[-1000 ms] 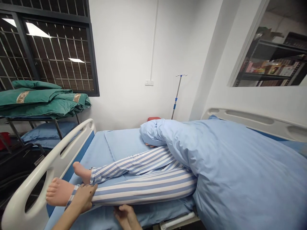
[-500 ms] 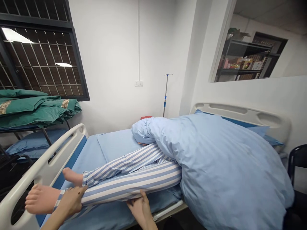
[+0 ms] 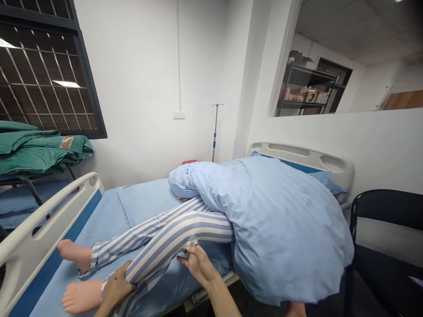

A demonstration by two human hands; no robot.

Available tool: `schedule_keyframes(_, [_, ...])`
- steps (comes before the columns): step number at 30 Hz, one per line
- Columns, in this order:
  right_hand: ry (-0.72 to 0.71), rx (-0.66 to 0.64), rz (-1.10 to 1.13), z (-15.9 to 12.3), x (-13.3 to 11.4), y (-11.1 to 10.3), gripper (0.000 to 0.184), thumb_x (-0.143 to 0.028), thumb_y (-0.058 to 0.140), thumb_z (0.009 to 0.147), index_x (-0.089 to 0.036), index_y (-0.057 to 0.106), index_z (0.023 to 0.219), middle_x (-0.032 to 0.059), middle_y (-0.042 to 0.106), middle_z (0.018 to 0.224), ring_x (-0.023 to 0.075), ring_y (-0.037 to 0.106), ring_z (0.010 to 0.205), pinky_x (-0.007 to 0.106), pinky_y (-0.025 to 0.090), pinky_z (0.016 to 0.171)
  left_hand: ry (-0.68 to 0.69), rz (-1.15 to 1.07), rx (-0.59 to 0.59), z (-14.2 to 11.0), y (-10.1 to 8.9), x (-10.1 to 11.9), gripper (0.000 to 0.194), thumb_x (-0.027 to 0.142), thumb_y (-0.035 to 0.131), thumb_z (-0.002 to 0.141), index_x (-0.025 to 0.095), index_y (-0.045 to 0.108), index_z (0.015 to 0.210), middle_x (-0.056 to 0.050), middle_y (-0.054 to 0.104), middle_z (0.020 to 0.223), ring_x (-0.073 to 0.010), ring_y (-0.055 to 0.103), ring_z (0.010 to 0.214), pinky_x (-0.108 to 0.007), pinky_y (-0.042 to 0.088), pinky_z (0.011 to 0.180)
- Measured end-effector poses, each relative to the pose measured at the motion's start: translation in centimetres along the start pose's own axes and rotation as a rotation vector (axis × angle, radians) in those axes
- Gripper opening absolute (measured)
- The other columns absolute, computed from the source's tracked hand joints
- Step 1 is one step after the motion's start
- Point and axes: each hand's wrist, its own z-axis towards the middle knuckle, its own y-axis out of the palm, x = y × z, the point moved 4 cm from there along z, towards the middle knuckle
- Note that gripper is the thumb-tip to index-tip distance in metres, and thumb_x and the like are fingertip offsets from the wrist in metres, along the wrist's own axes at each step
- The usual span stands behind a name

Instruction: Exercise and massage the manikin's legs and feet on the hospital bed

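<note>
A manikin lies on a hospital bed, dressed in blue-and-white striped pyjama trousers, with a light blue quilt [image 3: 284, 229] covering its upper body. Its near leg [image 3: 172, 240] is bent, with the knee raised off the sheet. My right hand [image 3: 197, 264] is shut around the underside of that leg near the knee. My left hand [image 3: 115, 288] grips the same leg's shin, close to the bare near foot [image 3: 81, 296]. The far leg [image 3: 125, 233] lies straighter, its bare foot [image 3: 74, 254] by the side rail. The head and torso are hidden.
A white side rail [image 3: 42, 220] runs along the bed's left side, and a white bed-end panel [image 3: 300, 160] stands at the far side. A black chair [image 3: 383, 237] stands to the right. An IV pole [image 3: 214, 132] stands against the wall, and green folded bedding [image 3: 36, 149] lies on a rack.
The near leg has risen and bent at the knee, with both my hands lifting it. My right hand has moved up under the knee. The whole view has swung left.
</note>
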Motion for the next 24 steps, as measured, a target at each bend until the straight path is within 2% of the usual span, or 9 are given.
schedule_keyframes(5, [0.006,0.048,0.010,-0.2,0.3,-0.1,0.025,-0.028,0.067,0.064,-0.019,0.053,0.083,0.0046,0.061,0.103,0.0205,0.053,0.103,0.033,0.043,0.081,0.025,-0.096,-0.007,0.1,1.5,0.6,0.047,0.022,0.044,0.059,0.029,0.053,0.104,0.001,0.068,0.097,-0.0241,0.061,0.096,-0.027,0.044,0.072])
schedule_keyframes(10, [0.019,0.116,0.062,-0.3,1.4,-0.7,0.027,-0.027,0.070,0.061,-0.020,0.052,0.079,0.0004,0.060,0.088,0.0180,0.055,0.094,0.033,0.044,0.080,0.037,-0.112,0.021,0.1,0.6,-0.6,0.057,0.021,0.045,0.054,0.025,0.051,0.111,-0.002,0.067,0.101,-0.0251,0.061,0.097,-0.028,0.043,0.076])
schedule_keyframes(15, [0.021,0.159,0.133,-0.1,3.0,-1.4,0.024,-0.024,0.072,0.059,-0.020,0.052,0.073,-0.0013,0.058,0.078,0.0165,0.055,0.085,0.034,0.045,0.079,0.124,-0.032,0.090,-0.8,-2.7,-2.2,0.046,0.021,0.044,0.057,0.027,0.057,0.101,0.000,0.068,0.100,-0.0240,0.060,0.096,-0.029,0.043,0.077])
schedule_keyframes(17, [0.015,0.151,0.174,0.0,3.6,-1.4,0.022,-0.023,0.071,0.060,-0.020,0.052,0.071,-0.0010,0.059,0.078,0.0166,0.055,0.084,0.036,0.045,0.081,0.135,0.033,0.114,-1.1,-4.4,-3.2,0.048,0.022,0.045,0.059,0.027,0.057,0.104,0.000,0.067,0.107,-0.0244,0.059,0.101,-0.031,0.042,0.083])
schedule_keyframes(20, [0.015,0.103,0.238,0.2,4.7,-0.9,0.017,-0.027,0.067,0.063,-0.020,0.054,0.071,0.0015,0.062,0.085,0.0194,0.056,0.087,0.041,0.044,0.085,0.119,0.155,0.128,-1.4,-6.9,-5.0,0.054,0.022,0.045,0.061,0.027,0.055,0.114,-0.003,0.064,0.116,-0.0268,0.057,0.106,-0.035,0.040,0.086])
schedule_keyframes(24, [0.054,0.075,0.351,0.7,7.5,-0.6,0.017,-0.032,0.063,0.064,-0.022,0.058,0.077,0.0027,0.064,0.095,0.0230,0.057,0.094,0.044,0.042,0.088,0.136,0.313,0.129,-2.4,-10.1,-6.3,0.053,0.017,0.044,0.061,0.025,0.058,0.112,-0.005,0.064,0.115,-0.0281,0.057,0.104,-0.038,0.039,0.086])
